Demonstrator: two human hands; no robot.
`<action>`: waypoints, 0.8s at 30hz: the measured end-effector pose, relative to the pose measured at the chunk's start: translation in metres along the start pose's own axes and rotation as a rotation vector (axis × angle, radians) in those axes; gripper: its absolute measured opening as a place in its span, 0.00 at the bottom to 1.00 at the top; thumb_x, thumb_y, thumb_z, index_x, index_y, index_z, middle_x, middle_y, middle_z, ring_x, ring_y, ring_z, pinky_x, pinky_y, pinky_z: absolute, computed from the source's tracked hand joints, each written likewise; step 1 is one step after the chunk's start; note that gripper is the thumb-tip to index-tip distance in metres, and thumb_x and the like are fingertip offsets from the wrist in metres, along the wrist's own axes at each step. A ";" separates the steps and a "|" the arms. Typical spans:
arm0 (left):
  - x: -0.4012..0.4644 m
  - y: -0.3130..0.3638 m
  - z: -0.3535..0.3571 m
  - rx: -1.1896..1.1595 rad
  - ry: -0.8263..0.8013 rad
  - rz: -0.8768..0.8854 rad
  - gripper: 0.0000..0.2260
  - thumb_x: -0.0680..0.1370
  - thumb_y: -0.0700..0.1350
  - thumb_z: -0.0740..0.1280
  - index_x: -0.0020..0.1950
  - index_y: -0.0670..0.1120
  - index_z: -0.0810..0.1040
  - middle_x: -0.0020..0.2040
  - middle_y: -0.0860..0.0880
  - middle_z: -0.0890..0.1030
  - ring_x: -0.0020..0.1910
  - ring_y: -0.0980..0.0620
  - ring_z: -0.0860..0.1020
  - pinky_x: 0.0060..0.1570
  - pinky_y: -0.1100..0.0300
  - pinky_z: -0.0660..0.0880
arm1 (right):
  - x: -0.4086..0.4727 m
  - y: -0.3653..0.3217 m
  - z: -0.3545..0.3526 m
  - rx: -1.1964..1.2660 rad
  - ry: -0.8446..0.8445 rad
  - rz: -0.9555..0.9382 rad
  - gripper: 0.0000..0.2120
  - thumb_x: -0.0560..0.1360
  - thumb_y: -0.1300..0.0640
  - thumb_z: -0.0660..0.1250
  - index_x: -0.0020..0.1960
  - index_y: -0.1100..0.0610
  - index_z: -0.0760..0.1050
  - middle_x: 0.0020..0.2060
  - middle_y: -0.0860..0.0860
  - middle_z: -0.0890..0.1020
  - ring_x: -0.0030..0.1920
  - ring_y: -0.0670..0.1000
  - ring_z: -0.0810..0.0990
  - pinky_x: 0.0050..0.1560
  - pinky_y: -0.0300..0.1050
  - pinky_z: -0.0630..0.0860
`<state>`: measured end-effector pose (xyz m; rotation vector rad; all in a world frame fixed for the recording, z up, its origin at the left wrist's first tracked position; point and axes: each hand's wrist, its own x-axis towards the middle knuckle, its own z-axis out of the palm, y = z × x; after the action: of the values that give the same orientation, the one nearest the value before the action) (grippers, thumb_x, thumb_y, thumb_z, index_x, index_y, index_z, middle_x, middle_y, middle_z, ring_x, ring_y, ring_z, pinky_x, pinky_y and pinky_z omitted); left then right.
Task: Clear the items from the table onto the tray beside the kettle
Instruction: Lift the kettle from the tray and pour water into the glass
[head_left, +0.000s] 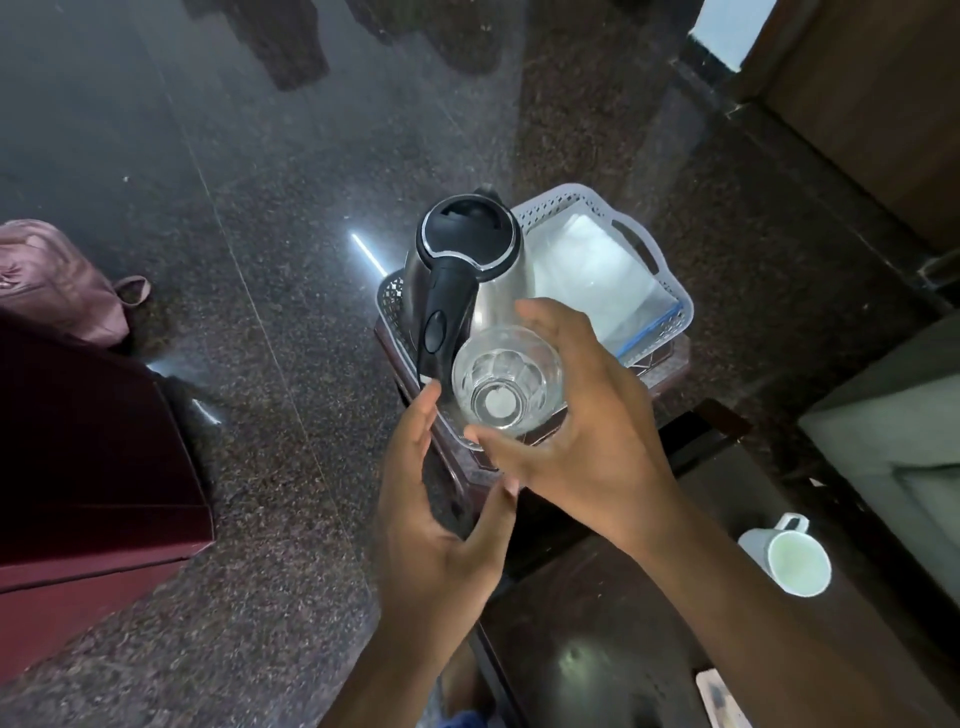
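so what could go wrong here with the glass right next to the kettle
1. The right hand holds the clear glass close against the kettle handle; a knock there could chip the glass or jolt the kettle.
2. The white tray holds the kettle and a plastic bag, so flat room looks scarce and the glass may land tilted.
3. The left hand is open below and supports nothing.

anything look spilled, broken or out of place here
Nothing looks spilled or broken. The glass in the right hand is empty and whole, held over the tray by the kettle. The white mug is still on the table, tipped on its side and empty.
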<state>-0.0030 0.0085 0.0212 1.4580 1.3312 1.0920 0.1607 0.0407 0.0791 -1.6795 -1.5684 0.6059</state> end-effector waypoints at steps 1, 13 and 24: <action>0.004 0.006 0.000 -0.016 -0.010 0.014 0.41 0.76 0.47 0.79 0.86 0.49 0.65 0.81 0.52 0.73 0.81 0.50 0.72 0.79 0.44 0.72 | -0.002 -0.010 -0.007 0.024 -0.012 -0.016 0.47 0.64 0.48 0.85 0.76 0.52 0.67 0.65 0.46 0.80 0.66 0.47 0.80 0.65 0.46 0.78; 0.023 0.047 -0.011 -0.468 0.039 0.105 0.42 0.73 0.62 0.82 0.73 0.34 0.74 0.64 0.32 0.82 0.61 0.25 0.82 0.57 0.21 0.77 | -0.027 -0.075 -0.032 0.147 -0.124 -0.119 0.48 0.64 0.41 0.83 0.78 0.42 0.64 0.66 0.39 0.78 0.68 0.44 0.78 0.65 0.32 0.72; 0.037 0.038 -0.049 -0.079 0.180 0.226 0.36 0.69 0.50 0.83 0.72 0.40 0.75 0.65 0.54 0.82 0.61 0.56 0.84 0.58 0.65 0.79 | 0.019 -0.032 0.030 0.448 0.239 0.379 0.04 0.78 0.52 0.74 0.50 0.52 0.83 0.42 0.44 0.86 0.43 0.37 0.83 0.44 0.27 0.75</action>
<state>-0.0389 0.0447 0.0725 1.5063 1.2508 1.4352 0.1201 0.0642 0.0889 -1.6321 -0.8693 0.8415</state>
